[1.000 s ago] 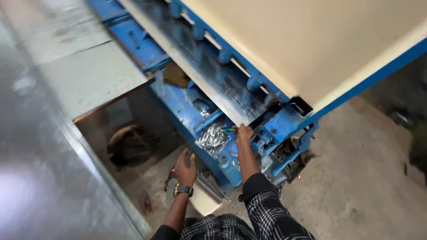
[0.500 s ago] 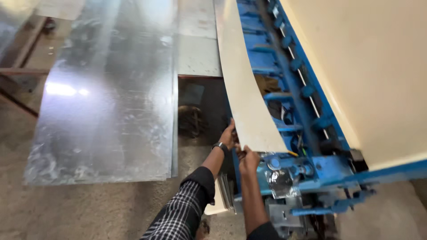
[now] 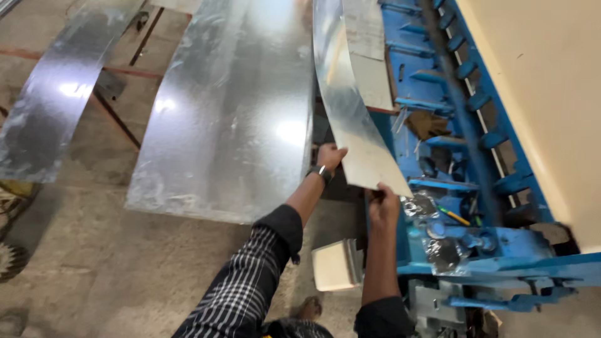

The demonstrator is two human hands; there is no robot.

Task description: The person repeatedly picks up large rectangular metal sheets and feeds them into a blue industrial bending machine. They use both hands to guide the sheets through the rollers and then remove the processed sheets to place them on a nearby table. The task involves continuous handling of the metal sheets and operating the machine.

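your left hand (image 3: pixel 330 155) and right hand (image 3: pixel 382 201) both grip the metal strip (image 3: pixel 350 119) by its near end — already lifted off the blue machine (image 3: pixel 451 156), not set down.

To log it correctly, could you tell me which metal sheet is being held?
The narrow curved strip beside the blue machine; both hands grip its near end, while the others lie untouched on the floor.

The long metal strip (image 3: pixel 350 112) runs away from the person, between the wide sheet (image 3: pixel 231 112) on its left and the machine (image 3: pixel 451 156) on its right. The left hand (image 3: pixel 328 156) is at its left edge, the right hand (image 3: pixel 383 203) at its near end. Further left another sheet (image 3: pixel 56 94) lies over the floor (image 3: pixel 94 269). A pencil (image 3: pixel 454 216) lies in the machine.
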